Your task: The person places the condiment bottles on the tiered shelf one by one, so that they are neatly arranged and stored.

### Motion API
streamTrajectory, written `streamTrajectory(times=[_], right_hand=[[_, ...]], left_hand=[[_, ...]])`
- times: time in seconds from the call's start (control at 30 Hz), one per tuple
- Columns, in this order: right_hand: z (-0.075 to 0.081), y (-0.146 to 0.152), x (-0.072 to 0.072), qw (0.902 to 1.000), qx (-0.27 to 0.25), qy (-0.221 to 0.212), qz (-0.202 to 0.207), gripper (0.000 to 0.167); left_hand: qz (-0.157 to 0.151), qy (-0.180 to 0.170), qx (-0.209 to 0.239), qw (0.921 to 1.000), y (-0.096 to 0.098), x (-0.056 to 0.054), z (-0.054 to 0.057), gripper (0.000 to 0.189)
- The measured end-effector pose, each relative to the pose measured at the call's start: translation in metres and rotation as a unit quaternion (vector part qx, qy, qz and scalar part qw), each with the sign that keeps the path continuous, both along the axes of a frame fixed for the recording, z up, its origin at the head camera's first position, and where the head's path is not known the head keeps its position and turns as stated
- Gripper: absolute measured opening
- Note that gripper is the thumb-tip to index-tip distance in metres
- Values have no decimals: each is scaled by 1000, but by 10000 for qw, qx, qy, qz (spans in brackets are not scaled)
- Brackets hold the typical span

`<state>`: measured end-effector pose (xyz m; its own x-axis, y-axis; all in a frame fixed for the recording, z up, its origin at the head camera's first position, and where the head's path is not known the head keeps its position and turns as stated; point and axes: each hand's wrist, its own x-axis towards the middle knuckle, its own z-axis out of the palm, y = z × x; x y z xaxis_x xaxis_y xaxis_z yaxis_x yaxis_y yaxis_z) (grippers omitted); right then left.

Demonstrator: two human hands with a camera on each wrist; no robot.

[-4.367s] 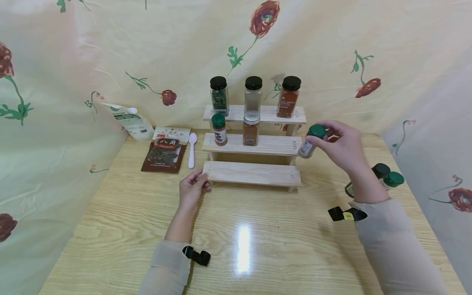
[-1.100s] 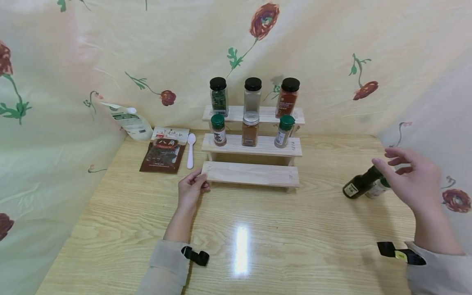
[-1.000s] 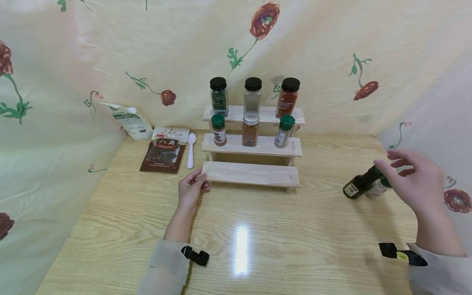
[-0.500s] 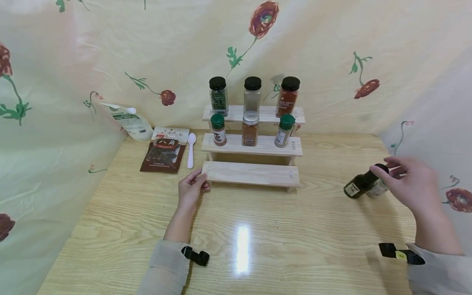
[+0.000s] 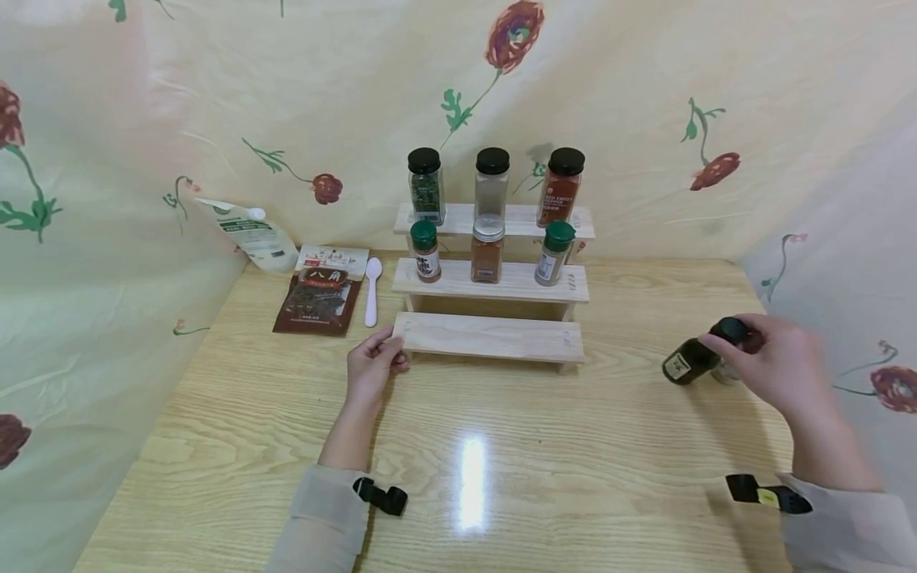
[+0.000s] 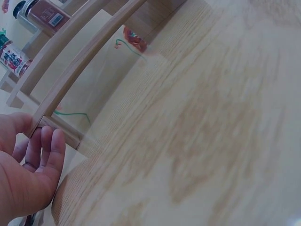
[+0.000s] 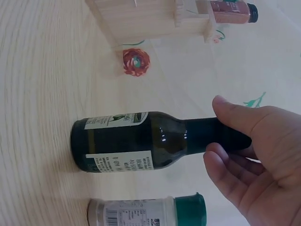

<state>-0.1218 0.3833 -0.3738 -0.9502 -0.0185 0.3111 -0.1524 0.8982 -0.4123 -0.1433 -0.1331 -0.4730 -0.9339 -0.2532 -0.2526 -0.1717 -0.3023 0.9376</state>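
My right hand (image 5: 777,366) pinches the dark glass bottle (image 5: 688,361) by its black capped neck between thumb and fingers. In the right wrist view the bottle (image 7: 122,141) has white labels, and a green-capped spice shaker (image 7: 136,213) is beside it. From the head that shaker is mostly hidden behind bottle and hand. My left hand (image 5: 374,364) holds the left end of the wooden rack's lowest step (image 5: 490,336). The left wrist view shows the thumb at the board's top and curled fingers (image 6: 46,146) below its end.
Three black-capped jars (image 5: 493,183) stand on the top step. The middle step bears two green-capped shakers (image 5: 550,259) and a silver-lidded jar (image 5: 487,256). Left of the rack are a white spoon (image 5: 372,293), a brown spice packet (image 5: 321,290) and a white pouch (image 5: 258,239).
A green-capped shaker that my right hand held now stands at the middle step's right. That hand went right, then took the dark bottle's neck and shifted it slightly left. My left hand stayed put.
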Motion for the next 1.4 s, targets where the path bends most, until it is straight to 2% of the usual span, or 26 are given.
streamTrajectory(times=[0.17,0.33,0.4,0.57,0.8,1.07,1.27,1.4], right_hand=[[1,-7,0,9999,-77,74,-27,36],[10,-18,-1,9996,-260,75,-81,41],[13,-25,-2,9993,-313,199,-54,40],[19,-44,-5,9968,-549,552,179,36],[27,-68,-11,9923,-898,678,509,32],[38,-101,-18,9825,-896,989,1300,30],[41,-132,-26,9708,-987,914,1985,27],[40,-151,-32,9643,-1142,821,2242,25]], left_hand=[[-47,13,9,10000,0,0,1,38],[-53,23,-32,10000,0,-1,0,38],[-39,15,-28,10000,0,-2,0,38],[-9,-6,-12,10000,-1,-2,-2,38],[36,15,-33,10000,0,-1,-3,36],[65,-18,-35,10000,0,-2,-3,36],[55,14,-63,10000,0,-2,-2,36],[60,43,-43,10000,0,-2,-2,36]])
